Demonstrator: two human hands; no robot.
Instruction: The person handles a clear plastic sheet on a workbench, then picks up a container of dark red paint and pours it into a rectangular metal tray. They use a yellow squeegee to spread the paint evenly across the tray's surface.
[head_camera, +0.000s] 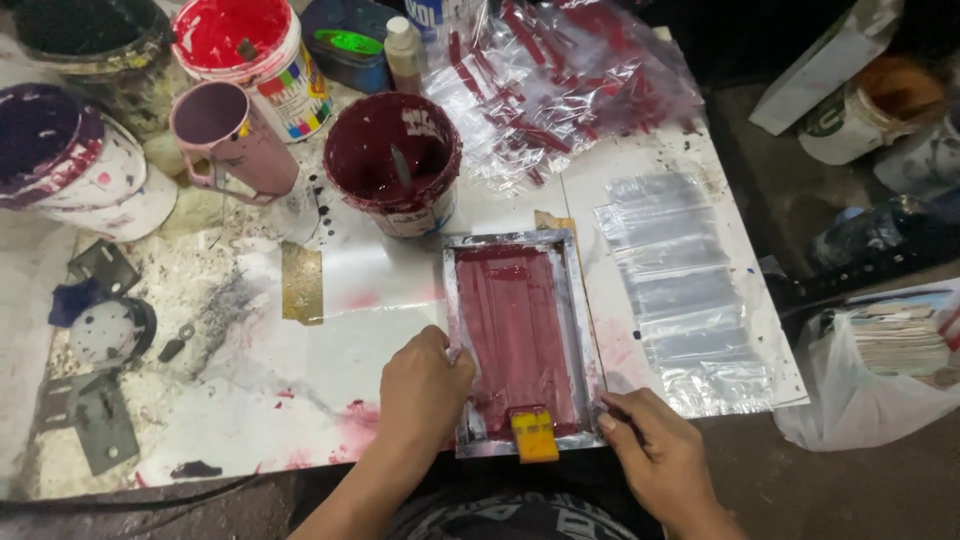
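Observation:
A small metal-framed printing screen (455, 300) lies flat on the white table, its mesh coated in dark red ink. My left hand (422, 385) presses on the frame's left edge near the front corner. My right hand (650, 445) rests at the frame's front right corner, fingertips touching the rim. A yellow squeegee (534, 435) sits at the screen's near end between both hands, held by neither.
A tub of dark red ink (392, 160) stands just behind the screen. Further back are a pink jug (225, 135), a red paint bucket (250, 50) and a purple-smeared tub (70, 165). Clear plastic bags (680, 290) lie right; printed bags (560, 80) are piled behind.

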